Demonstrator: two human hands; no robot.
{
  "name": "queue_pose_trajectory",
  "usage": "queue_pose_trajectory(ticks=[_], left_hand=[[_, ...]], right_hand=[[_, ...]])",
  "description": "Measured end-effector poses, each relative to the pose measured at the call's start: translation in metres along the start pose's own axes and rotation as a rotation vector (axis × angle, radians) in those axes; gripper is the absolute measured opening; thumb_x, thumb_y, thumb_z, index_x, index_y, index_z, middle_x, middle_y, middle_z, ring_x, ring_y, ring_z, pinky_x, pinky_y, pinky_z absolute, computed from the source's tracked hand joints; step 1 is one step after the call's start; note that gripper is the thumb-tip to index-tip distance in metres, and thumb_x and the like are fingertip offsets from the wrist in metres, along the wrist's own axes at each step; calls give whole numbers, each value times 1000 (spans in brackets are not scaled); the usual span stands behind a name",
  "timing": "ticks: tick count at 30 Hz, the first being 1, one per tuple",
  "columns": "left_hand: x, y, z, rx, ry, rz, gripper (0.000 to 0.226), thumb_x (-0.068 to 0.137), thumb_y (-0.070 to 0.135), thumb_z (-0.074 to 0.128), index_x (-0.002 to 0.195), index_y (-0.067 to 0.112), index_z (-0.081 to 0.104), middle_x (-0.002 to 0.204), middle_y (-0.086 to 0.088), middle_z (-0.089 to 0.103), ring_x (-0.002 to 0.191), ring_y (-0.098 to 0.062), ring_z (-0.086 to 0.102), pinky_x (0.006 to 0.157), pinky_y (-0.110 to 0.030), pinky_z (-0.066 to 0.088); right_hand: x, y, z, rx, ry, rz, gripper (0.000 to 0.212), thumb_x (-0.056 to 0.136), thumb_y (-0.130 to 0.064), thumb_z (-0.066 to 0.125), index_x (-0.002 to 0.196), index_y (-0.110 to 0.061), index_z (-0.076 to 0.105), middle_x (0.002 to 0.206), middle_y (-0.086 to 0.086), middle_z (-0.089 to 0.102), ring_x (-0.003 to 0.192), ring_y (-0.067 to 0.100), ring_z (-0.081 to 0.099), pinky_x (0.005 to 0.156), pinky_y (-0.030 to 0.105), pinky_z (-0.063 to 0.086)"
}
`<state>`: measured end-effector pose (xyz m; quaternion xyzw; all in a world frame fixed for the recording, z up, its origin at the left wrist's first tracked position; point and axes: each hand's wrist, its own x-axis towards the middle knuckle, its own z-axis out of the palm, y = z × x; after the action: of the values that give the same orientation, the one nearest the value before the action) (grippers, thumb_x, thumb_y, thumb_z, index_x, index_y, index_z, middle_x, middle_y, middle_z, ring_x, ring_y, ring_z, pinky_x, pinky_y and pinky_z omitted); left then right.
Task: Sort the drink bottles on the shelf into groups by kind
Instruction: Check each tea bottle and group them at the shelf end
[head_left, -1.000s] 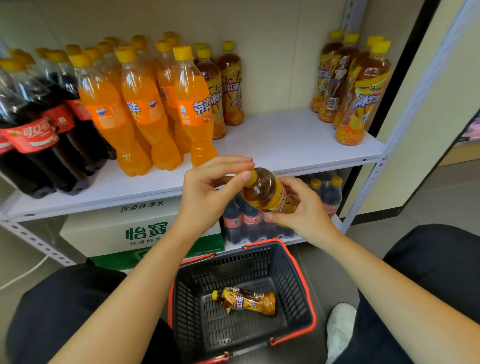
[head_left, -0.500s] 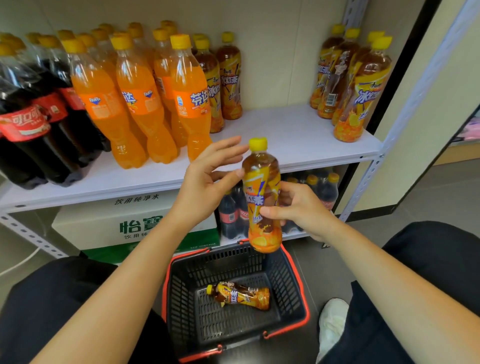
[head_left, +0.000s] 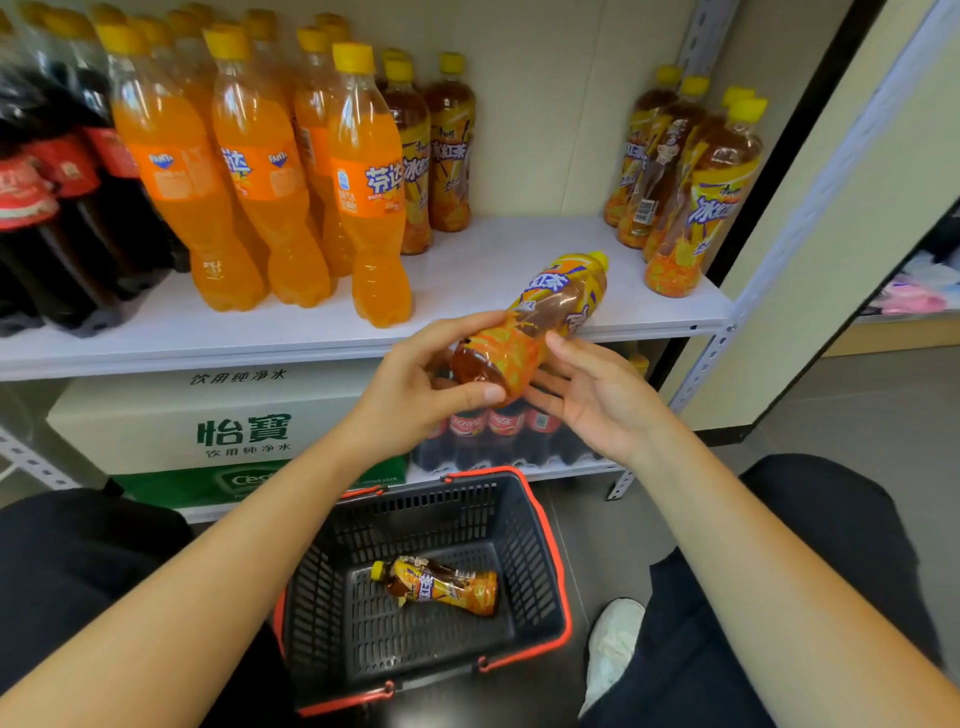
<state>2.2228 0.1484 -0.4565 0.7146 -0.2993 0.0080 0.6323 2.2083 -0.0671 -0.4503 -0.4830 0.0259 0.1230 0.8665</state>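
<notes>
A dark shopping basket (head_left: 524, 587) with a red rim sits on the floor below the shelf, and one iced tea bottle (head_left: 441, 584) lies on its side on the basket's bottom, cap toward the left. A white and green carton (head_left: 208, 421) stands on the lower shelf at the left, with small cola bottles (head_left: 493, 431) beside it.

The left hand (head_left: 410, 384) is curled around the base of a tilted iced tea bottle (head_left: 540, 322), thumb across the bottom and fingers over the top. The right hand (head_left: 592, 395) is mostly open, palm up, its fingertips touching the underside of the same bottle without closing round it. This bottle is held in front of the upper shelf's (head_left: 493, 270) front edge, its yellow cap pointing up and right over the board.

On the upper shelf, large cola bottles (head_left: 62, 208) stand at the left end, orange soda bottles (head_left: 260, 171) next to them, two iced tea bottles (head_left: 431, 150) behind toward the back wall, and a cluster of iced tea bottles (head_left: 685, 176) at the right end.
</notes>
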Motion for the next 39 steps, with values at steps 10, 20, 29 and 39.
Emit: queue_pose_trajectory(ticks=[10,20,29,39], left_hand=[[0,0,-3,-135,5,-12,68,75,25,87,136,40,61,126,14,65,105,-10,67,86,-31,60],[3,-1,-11,-201,65,-79,42,91,15,71,127,34,66,116,8,71,97,-10,71,72,-24,59],[-3,-7,-12,-244,30,-114,47,88,18,72,132,29,63,122,2,70,101,-15,72,75,-27,60],[-3,-5,-13,-209,-31,-52,52,88,7,73,137,22,61,138,-4,62,115,-25,67,93,-42,59]], right_hand=[[-1,5,11,68,12,52,34,85,-30,69,113,-10,72,113,14,76,102,22,75,79,32,62],[1,10,15,51,49,27,37,85,-28,71,116,-8,70,114,13,76,102,21,76,75,29,62],[1,21,16,-25,62,-104,41,83,-24,72,120,-6,68,117,10,76,107,23,74,79,29,61],[-4,15,16,-147,83,-146,45,82,-29,73,123,-12,68,112,6,77,100,19,75,70,26,59]])
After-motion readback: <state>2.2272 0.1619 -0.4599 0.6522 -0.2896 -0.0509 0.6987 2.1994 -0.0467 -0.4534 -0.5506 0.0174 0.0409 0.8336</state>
